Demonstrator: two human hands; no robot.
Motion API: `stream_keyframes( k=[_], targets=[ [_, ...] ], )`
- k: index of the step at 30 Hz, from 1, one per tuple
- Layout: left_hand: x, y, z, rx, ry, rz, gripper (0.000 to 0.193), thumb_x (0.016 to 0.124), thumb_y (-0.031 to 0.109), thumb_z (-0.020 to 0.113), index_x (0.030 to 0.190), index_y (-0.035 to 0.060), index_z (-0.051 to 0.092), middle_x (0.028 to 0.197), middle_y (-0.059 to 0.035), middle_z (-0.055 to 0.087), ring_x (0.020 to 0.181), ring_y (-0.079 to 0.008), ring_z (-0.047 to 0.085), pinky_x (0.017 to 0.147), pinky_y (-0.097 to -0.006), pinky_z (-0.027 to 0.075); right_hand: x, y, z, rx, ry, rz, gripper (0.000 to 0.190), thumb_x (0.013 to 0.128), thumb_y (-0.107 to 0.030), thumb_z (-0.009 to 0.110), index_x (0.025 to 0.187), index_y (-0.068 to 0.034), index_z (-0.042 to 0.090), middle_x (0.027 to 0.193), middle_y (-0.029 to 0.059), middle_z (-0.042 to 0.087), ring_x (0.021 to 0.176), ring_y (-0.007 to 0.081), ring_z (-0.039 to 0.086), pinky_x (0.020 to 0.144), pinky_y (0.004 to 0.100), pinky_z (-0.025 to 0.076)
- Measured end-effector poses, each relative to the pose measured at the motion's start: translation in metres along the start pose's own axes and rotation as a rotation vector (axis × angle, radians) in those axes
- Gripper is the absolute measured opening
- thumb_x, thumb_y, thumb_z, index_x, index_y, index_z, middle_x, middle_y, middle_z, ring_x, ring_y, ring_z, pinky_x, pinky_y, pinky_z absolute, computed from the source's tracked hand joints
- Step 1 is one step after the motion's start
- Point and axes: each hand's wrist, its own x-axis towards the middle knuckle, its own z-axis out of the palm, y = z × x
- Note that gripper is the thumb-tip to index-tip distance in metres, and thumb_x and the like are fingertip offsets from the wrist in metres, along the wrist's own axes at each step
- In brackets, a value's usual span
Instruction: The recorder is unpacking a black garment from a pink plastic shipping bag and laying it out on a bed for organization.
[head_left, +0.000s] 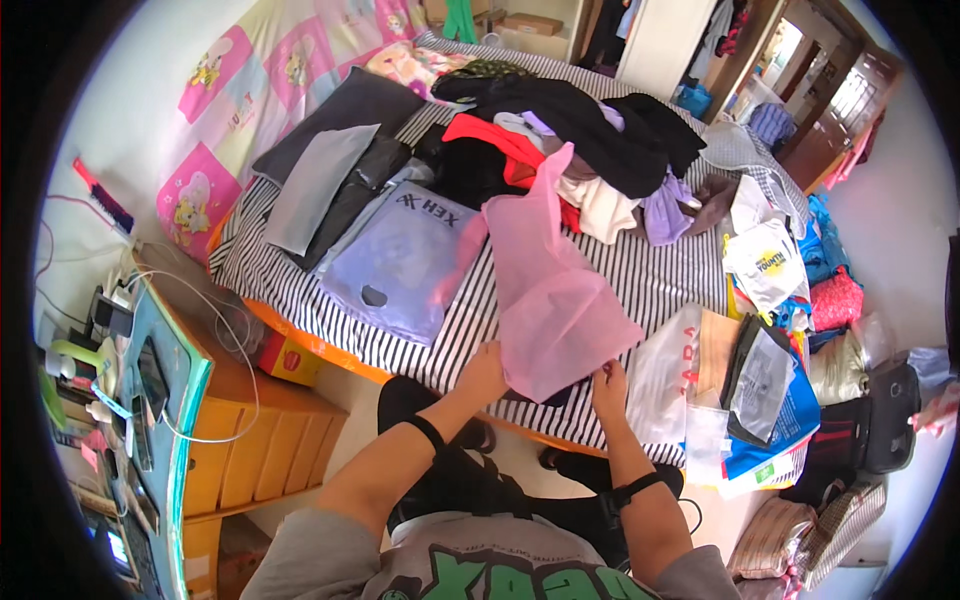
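Note:
A pink translucent bag (555, 315), thin and plastic-looking, is spread over the near edge of the bed. My left hand (486, 371) grips its lower left edge. At the lower right corner, my right hand (609, 386) pinches the rim between the fingers. The bag's far end rises to a crumpled point against the clothes pile. Something dark lies partly hidden beneath the near end. To the left is a folded lilac garment (397, 262) in a clear bag, with dark lettering showing through. Grey and black bagged items (322, 191) are layered beyond it.
Loose clothes (592, 135) in black, red, white and lilac heap across the striped bedsheet (660, 277). Flat plastic bags (761, 390) stack at the right corner. A cluttered desk (169, 352) stands at left with a white cable looping off it. More bundles (836, 300) line the right side.

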Motion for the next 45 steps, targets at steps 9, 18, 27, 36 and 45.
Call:
stream_keyframes(
  k=[9, 18, 27, 36, 45],
  targets=[
    [-0.005, 0.012, -0.012, -0.261, 0.065, -0.028, 0.028, 0.09, 0.018, 0.048, 0.11, 0.0015, 0.06, 0.098, -0.029, 0.064, 0.098, -0.0465, 0.059, 0.082, -0.0502, 0.049, -0.023, -0.025, 0.036, 0.316, -0.118, 0.042, 0.097, 0.078, -0.039, 0.077, 0.148, -0.002, 0.021, 0.139, 0.025, 0.042, 0.125, 0.0308, 0.047, 0.093, 0.0423, 0.047],
    [-0.002, 0.024, -0.026, -0.76, -0.155, -0.259, 0.028, 0.088, 0.009, 0.048, 0.111, -0.0048, 0.057, 0.091, -0.0254, 0.066, 0.075, -0.0354, 0.07, 0.064, -0.0402, 0.057, 0.001, -0.073, 0.036, 0.678, -0.196, 0.125, 0.067, 0.087, -0.023, 0.066, 0.144, -0.008, 0.034, 0.134, 0.0094, 0.052, 0.121, 0.0243, 0.052, 0.102, 0.0369, 0.042],
    [0.013, 0.043, -0.086, -0.173, -0.09, 0.093, 0.027, 0.09, 0.015, 0.047, 0.094, -0.006, 0.064, 0.073, -0.0167, 0.064, 0.064, -0.0239, 0.067, 0.059, -0.0366, 0.053, 0.059, -0.164, -0.036, 1.013, -0.137, 0.411, 0.049, 0.091, -0.022, 0.062, 0.134, -0.008, 0.044, 0.122, 0.0108, 0.058, 0.104, 0.0257, 0.062, 0.084, 0.0406, 0.054],
    [0.009, 0.1, -0.166, -0.093, -0.068, 0.323, 0.024, 0.083, 0.019, 0.059, 0.08, -0.0041, 0.06, 0.081, -0.0253, 0.063, 0.078, -0.0421, 0.061, 0.068, -0.0461, 0.047, 0.076, -0.119, -0.017, 0.624, 0.06, 0.159, 0.055, 0.091, -0.031, 0.062, 0.138, -0.01, 0.043, 0.131, 0.0076, 0.054, 0.113, 0.0226, 0.055, 0.092, 0.0405, 0.048],
    [-0.039, 0.096, -0.133, 0.293, -0.295, -0.006, 0.037, 0.08, 0.036, 0.061, 0.085, -0.0002, 0.069, 0.087, -0.0216, 0.067, 0.087, -0.0363, 0.066, 0.074, -0.0469, 0.052, 0.001, -0.098, -0.039, 0.801, -0.281, 0.366, 0.061, 0.092, -0.033, 0.062, 0.143, -0.01, 0.039, 0.137, 0.0081, 0.051, 0.122, 0.0194, 0.05, 0.098, 0.0355, 0.044]
  ],
)
